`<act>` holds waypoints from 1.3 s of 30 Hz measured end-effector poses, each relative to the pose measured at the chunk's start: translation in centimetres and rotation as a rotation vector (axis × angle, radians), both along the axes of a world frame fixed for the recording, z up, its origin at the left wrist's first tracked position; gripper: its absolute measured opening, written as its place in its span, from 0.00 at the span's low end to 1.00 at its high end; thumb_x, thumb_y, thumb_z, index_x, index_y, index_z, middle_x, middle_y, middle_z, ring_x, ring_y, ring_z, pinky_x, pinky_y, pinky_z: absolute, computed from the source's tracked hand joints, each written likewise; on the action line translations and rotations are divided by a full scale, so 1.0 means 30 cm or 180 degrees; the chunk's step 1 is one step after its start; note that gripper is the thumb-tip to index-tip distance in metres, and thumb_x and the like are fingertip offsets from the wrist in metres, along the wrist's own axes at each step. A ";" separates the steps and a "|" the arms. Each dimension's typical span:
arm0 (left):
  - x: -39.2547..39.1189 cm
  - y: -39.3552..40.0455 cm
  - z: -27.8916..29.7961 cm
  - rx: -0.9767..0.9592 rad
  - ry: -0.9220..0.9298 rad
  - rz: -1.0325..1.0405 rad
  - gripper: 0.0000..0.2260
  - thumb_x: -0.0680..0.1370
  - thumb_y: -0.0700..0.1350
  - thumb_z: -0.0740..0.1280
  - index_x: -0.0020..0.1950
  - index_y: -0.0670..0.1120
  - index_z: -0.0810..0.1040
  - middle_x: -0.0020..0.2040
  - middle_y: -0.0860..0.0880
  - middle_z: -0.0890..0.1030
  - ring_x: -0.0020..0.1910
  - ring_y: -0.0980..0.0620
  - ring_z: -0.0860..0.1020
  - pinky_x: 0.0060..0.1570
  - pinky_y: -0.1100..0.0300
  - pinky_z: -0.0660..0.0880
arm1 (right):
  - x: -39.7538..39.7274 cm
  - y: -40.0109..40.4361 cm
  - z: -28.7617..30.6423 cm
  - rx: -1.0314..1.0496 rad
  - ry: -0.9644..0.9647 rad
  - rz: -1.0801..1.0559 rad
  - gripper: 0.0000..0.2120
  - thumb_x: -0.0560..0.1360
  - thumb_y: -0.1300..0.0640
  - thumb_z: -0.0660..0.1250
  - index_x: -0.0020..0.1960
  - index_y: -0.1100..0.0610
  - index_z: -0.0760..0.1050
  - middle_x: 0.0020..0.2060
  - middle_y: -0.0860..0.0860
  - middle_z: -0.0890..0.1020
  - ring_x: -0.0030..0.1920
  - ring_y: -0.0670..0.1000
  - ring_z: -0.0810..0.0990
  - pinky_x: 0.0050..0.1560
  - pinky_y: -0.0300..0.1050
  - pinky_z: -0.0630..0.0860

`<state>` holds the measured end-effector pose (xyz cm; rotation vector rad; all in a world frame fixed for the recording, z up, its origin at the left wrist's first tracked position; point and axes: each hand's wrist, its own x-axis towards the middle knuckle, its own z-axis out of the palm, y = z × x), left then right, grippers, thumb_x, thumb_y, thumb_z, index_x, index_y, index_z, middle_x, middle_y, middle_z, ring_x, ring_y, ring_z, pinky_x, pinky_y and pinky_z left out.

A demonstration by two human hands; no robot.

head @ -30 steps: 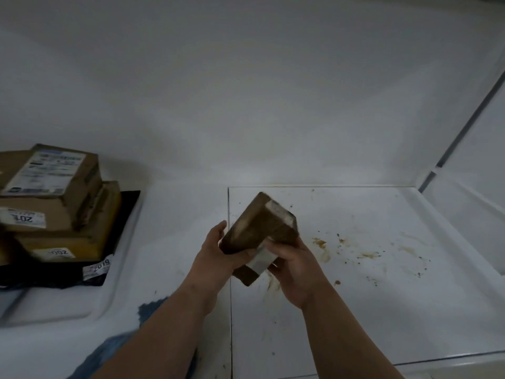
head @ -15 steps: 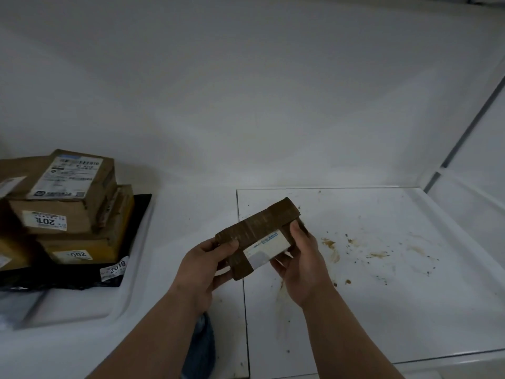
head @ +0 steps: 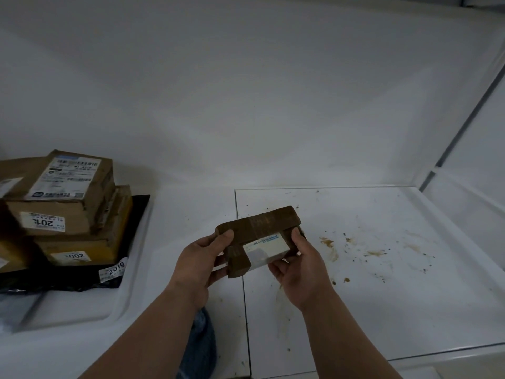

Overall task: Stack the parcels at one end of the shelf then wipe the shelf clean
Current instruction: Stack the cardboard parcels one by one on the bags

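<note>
Holding small parcel point(head: 259, 239) mid-air over shelf point(head: 382, 310), left hand point(head: 200, 265) and right hand point(head: 299, 265) both gripping ends. Stacking step, guessing. Next: carry left onto stack point(head: 68, 209), wipe stains point(head: 329, 248) after.

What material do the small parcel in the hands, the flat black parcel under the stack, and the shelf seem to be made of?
Small parcel: apparently cardboard wrapped in brown tape, slightly glossy, with a white paper label.
Black parcel: probably a thin plastic mailer; it lies flat and wrinkles at the edge.
Shelf: white, smooth, perhaps painted metal or plastic; brown stains sit on its surface.
</note>
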<state>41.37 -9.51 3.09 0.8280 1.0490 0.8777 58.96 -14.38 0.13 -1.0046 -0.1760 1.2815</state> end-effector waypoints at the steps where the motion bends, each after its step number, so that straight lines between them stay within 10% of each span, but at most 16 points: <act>1: 0.001 -0.001 0.000 -0.0025 -0.0010 -0.0129 0.15 0.73 0.50 0.72 0.57 0.47 0.79 0.49 0.46 0.85 0.51 0.45 0.82 0.49 0.51 0.81 | 0.001 0.000 -0.001 0.0019 0.0045 -0.0070 0.13 0.79 0.50 0.64 0.61 0.53 0.75 0.58 0.60 0.80 0.58 0.61 0.79 0.57 0.55 0.76; 10: -0.011 0.025 -0.011 -0.0201 -0.0066 -0.0066 0.26 0.71 0.52 0.73 0.67 0.49 0.73 0.56 0.44 0.82 0.55 0.44 0.81 0.53 0.48 0.80 | 0.038 -0.005 -0.011 -0.0138 -0.0069 -0.0206 0.24 0.75 0.40 0.66 0.65 0.54 0.74 0.59 0.57 0.81 0.60 0.60 0.78 0.63 0.57 0.72; 17: 0.011 0.020 0.000 -0.0014 0.0252 0.0167 0.13 0.78 0.52 0.65 0.54 0.44 0.78 0.51 0.43 0.83 0.53 0.45 0.80 0.55 0.50 0.79 | 0.026 -0.004 0.007 -0.0178 -0.0248 -0.0146 0.18 0.77 0.49 0.67 0.62 0.58 0.74 0.57 0.60 0.82 0.59 0.59 0.79 0.58 0.55 0.74; 24: 0.004 0.006 0.002 0.0064 0.0069 0.0000 0.11 0.79 0.45 0.66 0.60 0.45 0.78 0.52 0.46 0.83 0.52 0.51 0.80 0.52 0.61 0.75 | 0.012 -0.007 0.023 -0.0101 -0.0532 -0.0093 0.12 0.79 0.54 0.66 0.62 0.49 0.76 0.53 0.55 0.84 0.59 0.57 0.79 0.64 0.56 0.72; 39: -0.016 0.029 -0.011 0.0278 0.0555 0.0485 0.06 0.79 0.47 0.66 0.52 0.46 0.79 0.50 0.45 0.83 0.52 0.48 0.81 0.57 0.49 0.78 | -0.026 -0.009 0.043 -0.0134 -0.0905 0.0074 0.10 0.78 0.54 0.67 0.60 0.50 0.76 0.54 0.55 0.83 0.59 0.57 0.79 0.63 0.57 0.73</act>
